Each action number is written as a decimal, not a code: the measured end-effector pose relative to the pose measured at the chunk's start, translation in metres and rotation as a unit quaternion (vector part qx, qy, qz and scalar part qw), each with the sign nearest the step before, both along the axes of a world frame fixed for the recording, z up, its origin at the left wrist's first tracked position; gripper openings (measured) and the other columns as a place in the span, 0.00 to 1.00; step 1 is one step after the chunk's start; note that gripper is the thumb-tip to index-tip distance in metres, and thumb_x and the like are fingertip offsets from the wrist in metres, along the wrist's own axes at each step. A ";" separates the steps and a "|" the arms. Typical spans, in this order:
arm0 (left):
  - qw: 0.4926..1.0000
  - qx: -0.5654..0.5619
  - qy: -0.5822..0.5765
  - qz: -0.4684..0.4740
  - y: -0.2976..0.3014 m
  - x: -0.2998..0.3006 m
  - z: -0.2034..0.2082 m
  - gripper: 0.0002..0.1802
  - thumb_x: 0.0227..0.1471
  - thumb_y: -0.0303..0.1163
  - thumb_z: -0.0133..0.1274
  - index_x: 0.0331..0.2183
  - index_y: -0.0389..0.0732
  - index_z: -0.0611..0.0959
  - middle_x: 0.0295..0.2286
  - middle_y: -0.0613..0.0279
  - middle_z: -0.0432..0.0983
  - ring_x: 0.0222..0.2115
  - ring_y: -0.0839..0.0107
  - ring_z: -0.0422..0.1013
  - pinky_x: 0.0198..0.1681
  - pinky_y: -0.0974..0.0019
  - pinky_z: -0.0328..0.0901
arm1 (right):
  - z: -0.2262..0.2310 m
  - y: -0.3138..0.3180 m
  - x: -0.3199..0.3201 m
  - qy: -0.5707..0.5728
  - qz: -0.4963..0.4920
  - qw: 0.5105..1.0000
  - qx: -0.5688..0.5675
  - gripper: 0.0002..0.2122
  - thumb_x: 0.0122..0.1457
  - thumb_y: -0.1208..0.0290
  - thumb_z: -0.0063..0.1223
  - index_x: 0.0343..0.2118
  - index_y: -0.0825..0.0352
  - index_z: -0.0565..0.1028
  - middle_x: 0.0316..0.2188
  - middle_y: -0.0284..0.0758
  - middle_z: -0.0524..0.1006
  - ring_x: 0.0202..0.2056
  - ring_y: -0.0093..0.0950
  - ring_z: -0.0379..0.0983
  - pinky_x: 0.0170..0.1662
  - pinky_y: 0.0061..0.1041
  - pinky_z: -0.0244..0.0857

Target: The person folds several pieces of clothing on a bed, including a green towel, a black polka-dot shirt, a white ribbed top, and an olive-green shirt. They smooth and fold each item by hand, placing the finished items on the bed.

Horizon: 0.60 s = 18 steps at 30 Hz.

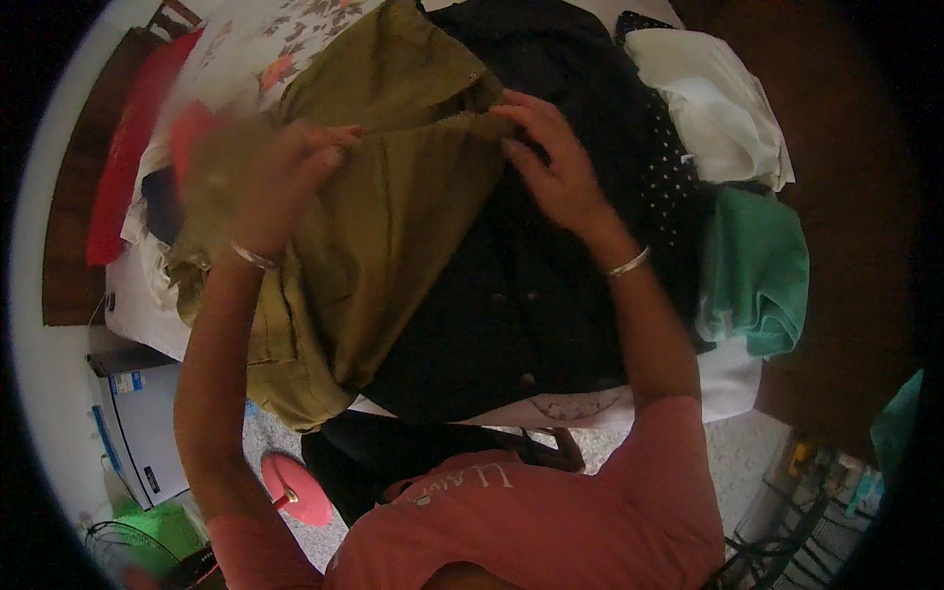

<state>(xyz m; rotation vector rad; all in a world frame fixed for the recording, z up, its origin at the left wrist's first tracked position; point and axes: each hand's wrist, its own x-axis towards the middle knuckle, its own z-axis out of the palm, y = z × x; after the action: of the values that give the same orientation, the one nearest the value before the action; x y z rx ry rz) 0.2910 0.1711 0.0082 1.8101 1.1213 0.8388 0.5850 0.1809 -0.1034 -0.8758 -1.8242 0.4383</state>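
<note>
An olive-green garment (413, 177) lies partly bunched over the bed, and I cannot tell its exact kind. My left hand (290, 177), slightly smeared by motion, pinches an edge of this cloth between thumb and fingers. At the other end of the same edge, my right hand (556, 167) grips the fabric with thumb and fingertips. Between the two hands the edge stretches across, with a loose flap beyond it. Under the olive garment and to its right spreads a black garment (462, 334) with round buttons.
A black polka-dot cloth (669, 187) lies at the right, beside a folded white cloth (713, 103) and a folded green towel (757, 261). Red fabric (138, 157) rests at the far left. Below the bed stand a small grey fridge (147, 423) and a fan (128, 551).
</note>
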 end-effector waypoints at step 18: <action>0.989 0.041 0.139 -0.009 0.004 -0.021 0.023 0.05 0.52 0.27 0.51 0.35 0.41 0.77 0.39 0.67 0.74 0.40 0.78 0.66 0.47 0.73 0.58 | -0.001 -0.006 -0.017 -0.183 -0.100 0.973 0.095 0.18 0.50 0.72 0.57 0.46 0.63 0.72 0.51 0.41 0.67 0.56 0.44 0.59 0.53 0.40 0.59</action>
<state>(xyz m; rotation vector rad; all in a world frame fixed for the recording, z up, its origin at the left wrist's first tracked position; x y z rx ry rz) 0.2702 0.1751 0.0317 2.0490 1.2590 0.6425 0.5676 0.1745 -0.1048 -1.0436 -2.0425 -0.0313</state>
